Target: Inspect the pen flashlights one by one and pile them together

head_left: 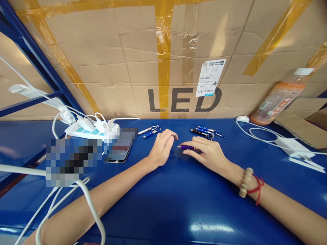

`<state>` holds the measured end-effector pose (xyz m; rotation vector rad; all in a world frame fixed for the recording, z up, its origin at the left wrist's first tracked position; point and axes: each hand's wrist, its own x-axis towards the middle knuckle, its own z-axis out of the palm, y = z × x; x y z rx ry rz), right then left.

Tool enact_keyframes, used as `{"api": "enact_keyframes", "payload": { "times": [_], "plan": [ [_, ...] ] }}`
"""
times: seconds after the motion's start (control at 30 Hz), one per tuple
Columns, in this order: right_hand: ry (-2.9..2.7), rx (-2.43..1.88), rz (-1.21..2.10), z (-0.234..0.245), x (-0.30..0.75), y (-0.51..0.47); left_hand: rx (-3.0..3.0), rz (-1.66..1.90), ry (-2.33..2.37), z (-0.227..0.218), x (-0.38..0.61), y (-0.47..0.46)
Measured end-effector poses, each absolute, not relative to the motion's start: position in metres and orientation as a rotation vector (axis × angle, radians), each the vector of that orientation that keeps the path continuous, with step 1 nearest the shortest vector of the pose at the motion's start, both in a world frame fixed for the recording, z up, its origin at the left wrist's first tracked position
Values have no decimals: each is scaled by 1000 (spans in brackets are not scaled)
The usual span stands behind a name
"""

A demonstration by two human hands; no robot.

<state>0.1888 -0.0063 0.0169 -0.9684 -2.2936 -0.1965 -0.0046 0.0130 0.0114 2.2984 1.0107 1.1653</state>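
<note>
My right hand (208,151) is closed around a small purple metal penlight (186,147), pinched between thumb and fingers just above the blue table. Its blunt end points left toward my left hand (162,146). That hand rests at the table with its fingers loosely bent and nothing visible in them; its palm side is hidden. Left of it lie a silver penlight (145,131) and a blue penlight (150,134), each with a carabiner clip. Beyond my right hand, a black penlight (200,133) and blue penlights (205,129) lie close together, with a blue clip.
A phone (119,154) and a white power strip (81,131) with plugs and cables sit at left. White cable (89,197) loops across my left forearm. A large cardboard box (127,61) stands behind. At right are an orange drink bottle (279,97), a charger (295,147) and a notebook (301,124).
</note>
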Motion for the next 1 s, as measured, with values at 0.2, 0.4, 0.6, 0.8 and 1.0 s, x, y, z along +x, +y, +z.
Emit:
{"api": "enact_keyframes", "payload": {
  "times": [0.2,0.4,0.6,0.8,1.0],
  "plan": [
    [-2283,-961,-165,19,188,-8,2311,1152,1015,11,-5,13],
    [-2288,-1003,-145,17,189,-6,2318,1165,1001,11,-5,13],
    [-2296,-1027,-118,17,189,-6,2317,1163,1026,11,-5,13],
    [-2298,-984,-151,19,189,-6,2312,1165,1016,12,-4,13],
    [-2279,-940,-237,15,190,-4,2314,1151,1023,11,-5,13]
  ]
}}
